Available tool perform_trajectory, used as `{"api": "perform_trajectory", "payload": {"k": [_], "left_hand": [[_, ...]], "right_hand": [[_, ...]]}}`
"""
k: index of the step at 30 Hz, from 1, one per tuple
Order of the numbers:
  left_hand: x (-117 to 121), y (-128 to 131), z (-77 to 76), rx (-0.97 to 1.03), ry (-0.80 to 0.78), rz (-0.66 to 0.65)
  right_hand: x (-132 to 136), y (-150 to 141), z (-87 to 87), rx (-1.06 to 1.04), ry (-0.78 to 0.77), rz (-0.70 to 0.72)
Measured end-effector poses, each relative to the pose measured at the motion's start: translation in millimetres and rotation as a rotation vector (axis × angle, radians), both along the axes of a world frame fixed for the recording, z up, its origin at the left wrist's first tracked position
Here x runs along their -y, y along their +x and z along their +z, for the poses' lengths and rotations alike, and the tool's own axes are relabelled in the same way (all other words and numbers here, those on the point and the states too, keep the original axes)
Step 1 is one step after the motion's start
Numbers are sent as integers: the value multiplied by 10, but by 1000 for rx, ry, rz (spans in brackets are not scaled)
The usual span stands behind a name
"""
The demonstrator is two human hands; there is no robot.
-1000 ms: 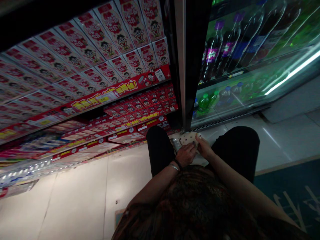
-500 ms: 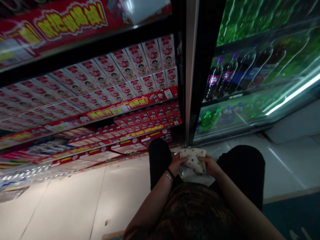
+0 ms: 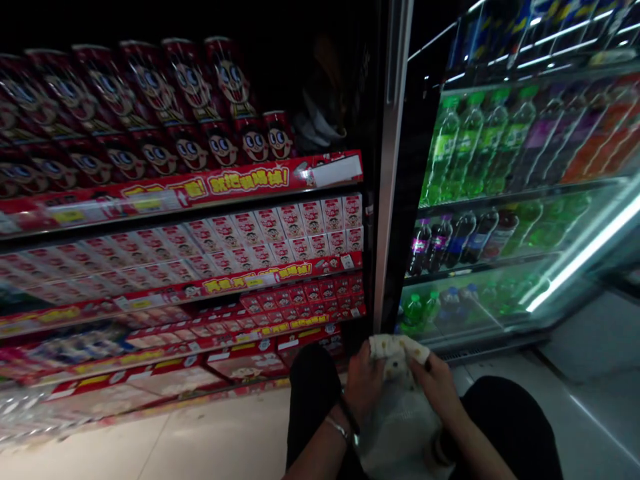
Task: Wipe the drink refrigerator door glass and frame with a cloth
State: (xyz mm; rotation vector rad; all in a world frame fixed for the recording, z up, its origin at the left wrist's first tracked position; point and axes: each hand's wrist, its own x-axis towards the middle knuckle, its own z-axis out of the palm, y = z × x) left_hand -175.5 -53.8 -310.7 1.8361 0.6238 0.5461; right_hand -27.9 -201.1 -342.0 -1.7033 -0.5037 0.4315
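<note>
A small cream cloth with dark dots is held between both hands, low in the head view above my dark trousers. My left hand, with a bracelet and a dark band at the wrist, grips its left side with closed fingers. My right hand pinches its right side. A paler cloth or bag hangs below the hands; what it is I cannot make out.
Shelves of red-and-white drink cartons and red cans with cartoon faces fill the left. A glass-door fridge with green, purple and dark bottles stands at the right. Pale floor tiles lie below.
The view has tilted upward, bringing the upper can shelf and more fridge shelves into sight. The hands stay on the dotted cloth, now bunched and lifted higher between them.
</note>
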Motion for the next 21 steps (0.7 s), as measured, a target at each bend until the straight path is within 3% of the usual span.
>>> {"api": "perform_trajectory", "payload": {"k": [2, 5, 7, 8, 10, 13, 16, 19, 21], "left_hand": [[-163, 254, 689, 127, 163, 61], [-387, 614, 1645, 384, 478, 335], [-464, 821, 2020, 540, 680, 520], [-474, 915, 2104, 589, 750, 551], [-450, 1088, 2097, 614, 787, 476], [-379, 1306, 1883, 551, 714, 341], [-360, 1481, 1767, 489, 720, 382], [-418, 1635, 1873, 473, 824, 461], [-496, 1733, 2057, 513, 911, 502]], "right_hand": [[-140, 206, 700, 278, 50, -68], [-416, 451, 1677, 631, 167, -200], [-622, 565, 2096, 726, 233, -221], [-719, 609, 2219, 725, 266, -217], [-873, 671, 2326, 680, 311, -196], [-961, 714, 2306, 608, 302, -193], [-884, 736, 2209, 536, 305, -198], [-680, 794, 1920, 500, 267, -212], [-491, 864, 1556, 442, 184, -208]]}}
